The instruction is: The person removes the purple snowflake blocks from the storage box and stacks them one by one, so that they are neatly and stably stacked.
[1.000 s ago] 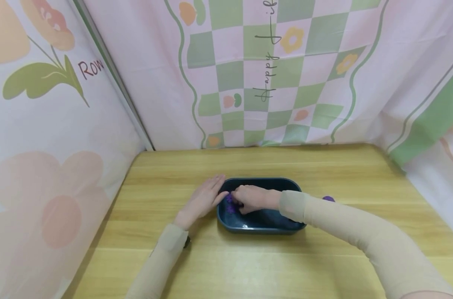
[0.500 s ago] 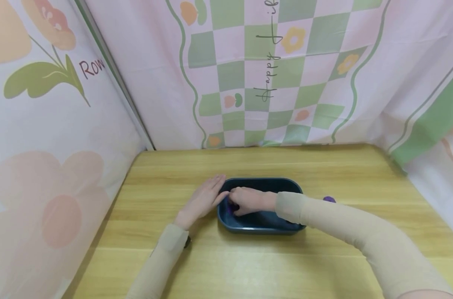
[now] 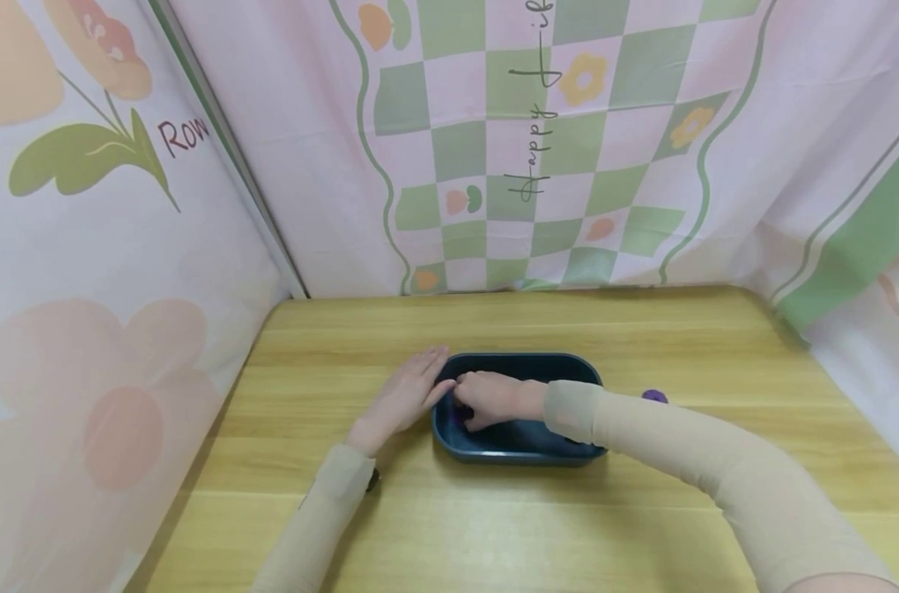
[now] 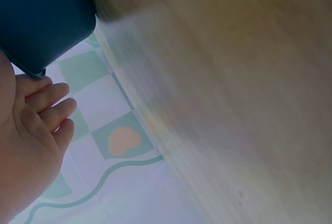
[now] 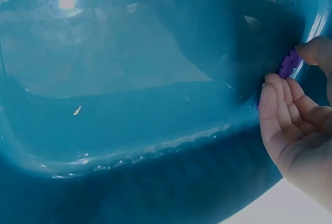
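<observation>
A dark blue oblong basin (image 3: 519, 455) with rounded corners stands on the wooden table. My left hand (image 3: 407, 394) rests against its left end, fingers straight along the outside and thumb by the rim. From the left wrist view, the fingertips of that hand (image 4: 44, 110) touch the basin's rim (image 4: 36, 72). My right hand (image 3: 493, 398) reaches down inside, at the left end. In the right wrist view it pinches a small purple piece with a knobbly edge (image 5: 289, 64) between thumb and fingers, close to the basin wall. Much of the purple piece is hidden behind the fingers.
A second small purple thing (image 3: 654, 397) lies on the table (image 3: 493, 527) right of the basin, partly behind the right sleeve (image 3: 686, 436). A pale speck (image 5: 77, 111) shows on the glossy basin floor. Patterned curtains (image 3: 486, 239) hang behind the table and at both sides.
Inside the basin my right hand has shifted slightly left and now covers most of the purple that showed a second ago. My left hand has stayed in place.
</observation>
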`<state>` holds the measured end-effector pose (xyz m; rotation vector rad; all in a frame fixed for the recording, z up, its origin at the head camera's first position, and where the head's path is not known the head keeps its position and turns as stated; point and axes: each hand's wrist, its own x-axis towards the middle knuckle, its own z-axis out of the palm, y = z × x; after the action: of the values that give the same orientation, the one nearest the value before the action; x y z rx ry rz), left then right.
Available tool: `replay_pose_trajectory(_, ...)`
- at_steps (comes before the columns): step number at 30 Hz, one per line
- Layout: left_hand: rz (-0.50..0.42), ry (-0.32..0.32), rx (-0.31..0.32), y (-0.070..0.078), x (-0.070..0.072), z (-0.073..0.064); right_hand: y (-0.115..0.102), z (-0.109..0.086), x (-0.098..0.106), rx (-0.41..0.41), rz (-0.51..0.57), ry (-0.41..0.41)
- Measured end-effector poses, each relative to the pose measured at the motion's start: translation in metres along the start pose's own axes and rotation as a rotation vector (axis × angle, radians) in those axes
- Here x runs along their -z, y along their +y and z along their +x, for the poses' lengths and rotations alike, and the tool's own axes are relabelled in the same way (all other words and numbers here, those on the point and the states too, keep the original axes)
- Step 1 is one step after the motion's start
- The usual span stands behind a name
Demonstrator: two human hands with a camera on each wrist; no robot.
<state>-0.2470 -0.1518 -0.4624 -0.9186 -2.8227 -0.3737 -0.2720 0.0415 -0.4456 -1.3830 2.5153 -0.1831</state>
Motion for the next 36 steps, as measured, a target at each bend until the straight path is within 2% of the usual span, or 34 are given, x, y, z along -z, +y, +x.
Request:
replay_pose_trajectory(11,-0.008,-0.005,0.009,0.000,-0.002,0.002,0.002,-0.008,0.003,-0.028,-0.046,-0.006)
replay_pose_trajectory(23,-0.014,0.008,-0.005,0.002,-0.002,0.004,0.005,-0.013,0.006,-0.040,-0.033,-0.034)
replay_pose_trajectory(33,-0.012,0.039,-0.011,0.000,-0.005,0.002,0.015,-0.028,0.025,-0.024,-0.007,0.038)
replay_pose_trajectory(36,-0.005,0.043,-0.009,0.000,-0.005,0.002,0.018,-0.034,0.031,-0.041,0.001,0.049)
